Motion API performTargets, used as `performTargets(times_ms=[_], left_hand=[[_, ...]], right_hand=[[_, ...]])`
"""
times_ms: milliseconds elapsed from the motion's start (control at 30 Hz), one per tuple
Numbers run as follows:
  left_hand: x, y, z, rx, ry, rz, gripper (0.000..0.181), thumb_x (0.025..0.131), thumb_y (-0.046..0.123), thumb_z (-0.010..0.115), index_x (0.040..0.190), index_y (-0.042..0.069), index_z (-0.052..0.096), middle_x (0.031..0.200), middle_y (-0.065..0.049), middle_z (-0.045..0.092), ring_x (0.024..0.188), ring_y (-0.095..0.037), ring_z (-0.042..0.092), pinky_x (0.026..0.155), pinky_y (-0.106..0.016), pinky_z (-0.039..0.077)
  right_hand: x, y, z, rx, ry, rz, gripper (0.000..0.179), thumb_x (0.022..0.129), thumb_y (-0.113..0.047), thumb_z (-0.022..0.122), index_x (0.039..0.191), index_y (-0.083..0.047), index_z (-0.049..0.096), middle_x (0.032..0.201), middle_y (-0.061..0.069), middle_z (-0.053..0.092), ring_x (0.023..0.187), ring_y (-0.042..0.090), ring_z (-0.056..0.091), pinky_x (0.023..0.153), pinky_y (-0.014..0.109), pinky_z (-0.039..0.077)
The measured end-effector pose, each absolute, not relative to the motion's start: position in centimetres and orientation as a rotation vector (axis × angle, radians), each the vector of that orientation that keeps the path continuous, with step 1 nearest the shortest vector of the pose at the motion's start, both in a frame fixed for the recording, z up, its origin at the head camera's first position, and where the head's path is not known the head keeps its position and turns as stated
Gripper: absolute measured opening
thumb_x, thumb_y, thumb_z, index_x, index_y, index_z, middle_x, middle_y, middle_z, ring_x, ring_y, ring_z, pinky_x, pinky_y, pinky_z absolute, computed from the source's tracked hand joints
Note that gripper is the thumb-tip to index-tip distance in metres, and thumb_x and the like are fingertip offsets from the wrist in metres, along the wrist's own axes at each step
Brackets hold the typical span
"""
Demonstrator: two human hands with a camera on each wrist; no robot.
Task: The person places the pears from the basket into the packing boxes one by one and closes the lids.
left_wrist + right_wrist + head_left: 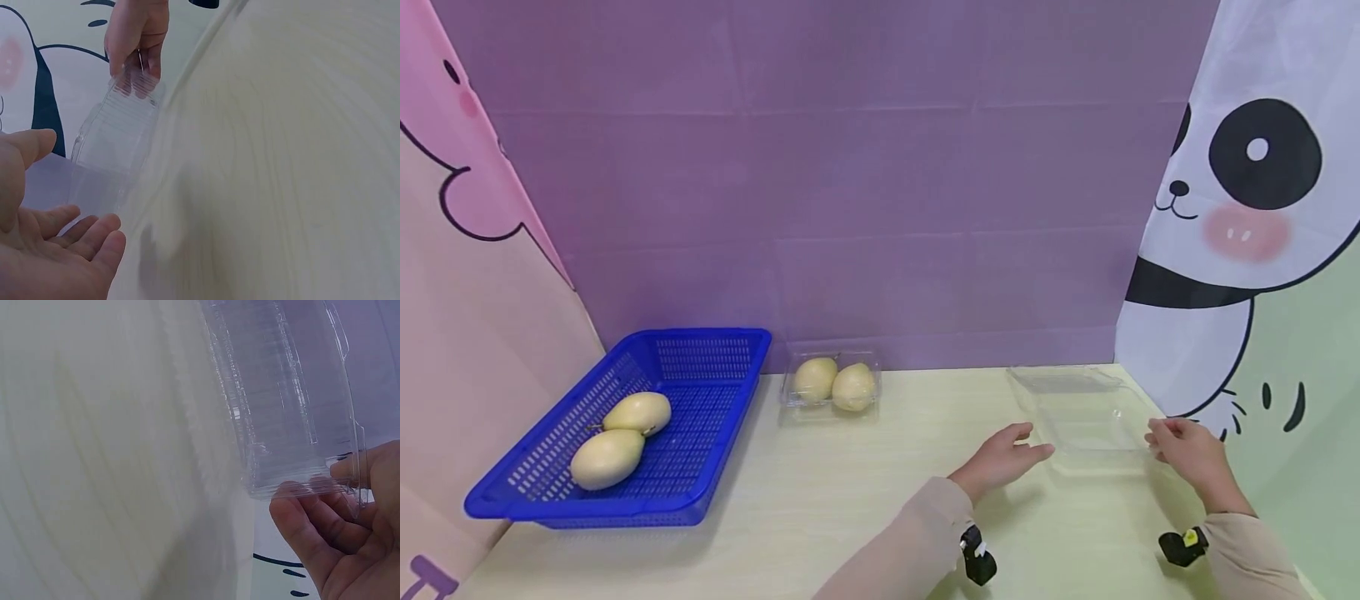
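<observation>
A clear plastic clamshell box (pixel 1086 421) with its lid raised sits at the right of the table. My right hand (pixel 1197 457) pinches its right side wall between thumb and fingers, as the right wrist view shows at close range on the clear box (pixel 281 425). Just left of the box is my left hand (pixel 1002 460), its thumb and fingers spread apart with nothing between them. In the left wrist view that hand (pixel 62 244) has its fingertips close to the near end of the box (pixel 112 137).
A blue basket (pixel 700 492) at the left holds two pale yellow melons (pixel 607 459). Near the back wall, a second clear box (pixel 820 408) contains two more melons (pixel 853 387). A purple backdrop (pixel 865 183) and a panda-print curtain (pixel 1262 233) border the table (pixel 865 517).
</observation>
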State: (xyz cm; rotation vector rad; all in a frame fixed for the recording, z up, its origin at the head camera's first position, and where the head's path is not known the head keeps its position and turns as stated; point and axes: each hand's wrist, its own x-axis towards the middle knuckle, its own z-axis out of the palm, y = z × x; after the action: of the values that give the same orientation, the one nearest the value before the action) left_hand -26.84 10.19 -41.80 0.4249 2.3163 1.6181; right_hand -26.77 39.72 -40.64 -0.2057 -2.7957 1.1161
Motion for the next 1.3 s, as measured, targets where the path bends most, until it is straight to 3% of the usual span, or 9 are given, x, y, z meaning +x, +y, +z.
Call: performTargets(times_ms=[200, 367, 733, 1033, 1167, 1300], left_hand=[[-26.6, 10.8, -41.5, 0.406, 2.281, 1.66, 0.063, 0.097, 0.044, 0.063, 0.151, 0.016, 0.045, 0.15, 0.006, 0.047, 0.134, -0.018, 0.049, 0.107, -0.041, 0.043], [-26.5, 10.9, -41.4, 0.402, 2.275, 1.677, 0.062, 0.098, 0.045, 0.062, 0.151, 0.017, 0.046, 0.149, 0.005, 0.048, 0.133, -0.018, 0.05, 0.106, -0.041, 0.043], [-26.4, 10.5, -41.4, 0.371, 2.273, 1.734, 0.062, 0.098, 0.042, 0.064, 0.151, 0.017, 0.045, 0.148, 0.002, 0.049, 0.131, -0.018, 0.052, 0.105, -0.041, 0.045], [-26.6, 9.8, -41.3, 0.37, 2.264, 1.744, 0.062, 0.098, 0.041, 0.064, 0.151, 0.016, 0.044, 0.149, 0.002, 0.048, 0.131, -0.019, 0.052, 0.105, -0.042, 0.045], [-26.5, 9.6, -41.2, 0.367, 2.254, 1.753, 0.062, 0.098, 0.039, 0.064, 0.151, 0.015, 0.043, 0.149, 0.001, 0.049, 0.131, -0.019, 0.052, 0.105, -0.043, 0.046], [-26.4, 9.2, -41.2, 0.367, 2.252, 1.761, 0.063, 0.098, 0.038, 0.064, 0.152, 0.013, 0.042, 0.149, 0.001, 0.048, 0.131, -0.02, 0.052, 0.104, -0.044, 0.046]], right_hand=[[-26.4, 38.9, -40.2, -0.197, -2.79, 1.147, 0.057, 0.107, -0.036, 0.037, 0.123, 0.018, 0.051, 0.11, 0.031, 0.066, 0.088, 0.033, 0.069, 0.08, 0.05, 0.056], [-26.1, 38.5, -40.0, -0.153, -2.773, 1.139, 0.058, 0.108, -0.037, 0.037, 0.123, 0.018, 0.051, 0.109, 0.031, 0.066, 0.088, 0.033, 0.07, 0.081, 0.05, 0.057], [-26.0, 37.3, -39.4, -0.077, -2.725, 1.146, 0.059, 0.107, -0.04, 0.042, 0.12, 0.016, 0.054, 0.104, 0.025, 0.069, 0.078, 0.015, 0.07, 0.066, 0.022, 0.056], [-26.3, 36.7, -39.2, -0.078, -2.743, 1.112, 0.063, 0.107, -0.044, 0.039, 0.125, 0.014, 0.052, 0.107, 0.027, 0.068, 0.086, 0.029, 0.072, 0.077, 0.043, 0.058], [-26.4, 36.5, -39.3, -0.088, -2.737, 1.14, 0.065, 0.106, -0.047, 0.04, 0.128, 0.013, 0.052, 0.109, 0.027, 0.068, 0.086, 0.029, 0.072, 0.073, 0.037, 0.058], [-26.6, 36.3, -39.5, -0.068, -2.713, 1.197, 0.062, 0.106, -0.044, 0.042, 0.128, 0.013, 0.052, 0.109, 0.028, 0.068, 0.082, 0.017, 0.07, 0.072, 0.032, 0.059]])
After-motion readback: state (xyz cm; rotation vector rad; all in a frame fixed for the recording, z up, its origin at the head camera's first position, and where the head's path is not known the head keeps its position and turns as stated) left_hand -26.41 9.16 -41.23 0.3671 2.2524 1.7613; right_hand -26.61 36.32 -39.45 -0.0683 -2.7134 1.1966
